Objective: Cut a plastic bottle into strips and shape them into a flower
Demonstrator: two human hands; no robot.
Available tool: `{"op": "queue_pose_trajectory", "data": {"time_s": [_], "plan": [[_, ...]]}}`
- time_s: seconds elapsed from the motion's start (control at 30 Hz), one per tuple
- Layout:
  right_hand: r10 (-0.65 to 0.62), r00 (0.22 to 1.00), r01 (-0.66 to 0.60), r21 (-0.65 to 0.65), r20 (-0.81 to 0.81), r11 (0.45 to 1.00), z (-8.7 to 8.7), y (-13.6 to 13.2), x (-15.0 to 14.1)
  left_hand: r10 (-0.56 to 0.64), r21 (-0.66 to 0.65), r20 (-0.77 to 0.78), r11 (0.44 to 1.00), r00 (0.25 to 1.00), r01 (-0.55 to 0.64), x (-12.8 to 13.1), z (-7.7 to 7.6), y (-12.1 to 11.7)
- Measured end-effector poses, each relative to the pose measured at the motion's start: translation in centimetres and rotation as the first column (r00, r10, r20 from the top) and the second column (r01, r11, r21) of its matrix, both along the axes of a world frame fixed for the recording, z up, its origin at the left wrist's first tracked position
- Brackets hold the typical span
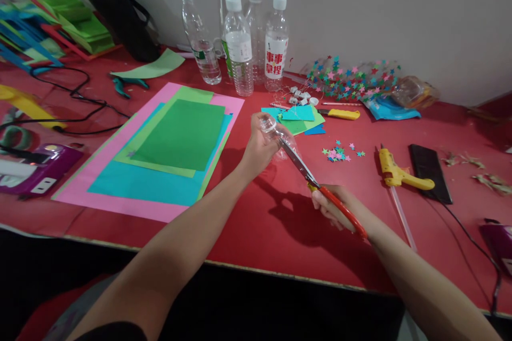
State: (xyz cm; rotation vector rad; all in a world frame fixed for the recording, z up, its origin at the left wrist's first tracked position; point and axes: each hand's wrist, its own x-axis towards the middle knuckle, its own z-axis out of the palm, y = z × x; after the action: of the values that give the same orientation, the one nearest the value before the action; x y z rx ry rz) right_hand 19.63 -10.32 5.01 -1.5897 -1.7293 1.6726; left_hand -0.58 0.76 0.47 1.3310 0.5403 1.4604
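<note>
Scissors (320, 189) with slim steel blades and glossy red-orange handles sit gripped in the right hand (334, 208), fingers curled shut through and around the loops. The blades point toward 11 o'clock and meet a clear plastic bottle piece (278, 136), a thin, crinkled, see-through shell with a ribbed neck. The left hand (258, 149) holds that piece above the middle of the red table (248, 234), fingers and thumb wrapped closed around its neck end.

At 9 o'clock from the hands lies a flat stack of coloured paper sheets (176, 138): pink at the bottom, then teal, pale green and a matte dark green rectangle on top. At 12 o'clock stand several upright clear water bottles (240, 42) with white caps, smooth and cylindrical. Just past the hands at 1 o'clock lie small teal and green paper offcuts (300, 117) and a yellow utility knife (340, 113). Tiny foam stars (340, 153) are scattered at 2 o'clock. At 3 o'clock rests a yellow glue gun (396, 173) with a translucent stick, beside a flat black rectangular slab (430, 170).
</note>
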Motion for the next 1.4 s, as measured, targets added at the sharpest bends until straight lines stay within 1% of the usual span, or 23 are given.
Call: {"op": "queue_pose_trajectory", "data": {"time_s": [0.13, 0.23, 0.33, 0.53, 0.77, 0.83, 1.1, 1.23, 1.4], "plan": [[-0.018, 0.999, 0.016, 0.030, 0.045, 0.999, -0.5, 0.0, 0.0, 0.015, 0.004, 0.003, 1.000, 1.000, -0.015, 0.0, 0.2, 0.0], [-0.040, 0.997, 0.039, 0.011, 0.066, 0.999, -0.7, 0.0, 0.0, 0.013, 0.003, 0.015, 1.000, 1.000, -0.013, 0.0, 0.4, -0.1], [-0.024, 0.999, 0.025, -0.003, 0.035, 1.000, -0.4, 0.0, 0.0, 0.013, 0.005, 0.018, 1.000, 1.000, -0.013, 0.1, 0.5, -0.2], [-0.018, 1.000, 0.018, 0.003, 0.010, 1.000, 0.1, 0.0, -0.1, -0.015, 0.034, -0.039, 0.999, 0.999, 0.016, 0.2, 0.5, -0.4], [-0.052, 0.999, 0.053, -0.014, 0.015, 0.999, -0.9, -0.1, 0.3, 0.000, 0.049, -0.065, 0.999, 0.998, 0.004, 0.2, 0.6, -0.4], [-0.059, 0.998, 0.059, -0.010, 0.026, 0.998, -0.9, -0.1, 0.3, 0.000, 0.051, -0.063, 0.999, 0.998, 0.003, 0.2, 0.5, -0.4], [-0.020, 0.999, 0.019, 0.034, 0.041, 0.999, 0.1, 0.1, -0.1, 0.007, 0.067, -0.059, 0.998, 0.998, -0.003, 0.1, 0.5, -0.5], [0.000, 1.000, 0.000, 0.030, 0.013, 1.000, -0.3, 0.1, 0.3, 0.001, 0.058, -0.060, 0.998, 0.998, 0.002, 0.2, 0.5, -0.5], [-0.017, 0.999, 0.017, 0.000, -0.027, 1.000, -0.8, 0.1, 0.7, 0.003, 0.033, -0.081, 0.999, 0.997, -0.001, 0.4, 0.4, -0.8]]}}
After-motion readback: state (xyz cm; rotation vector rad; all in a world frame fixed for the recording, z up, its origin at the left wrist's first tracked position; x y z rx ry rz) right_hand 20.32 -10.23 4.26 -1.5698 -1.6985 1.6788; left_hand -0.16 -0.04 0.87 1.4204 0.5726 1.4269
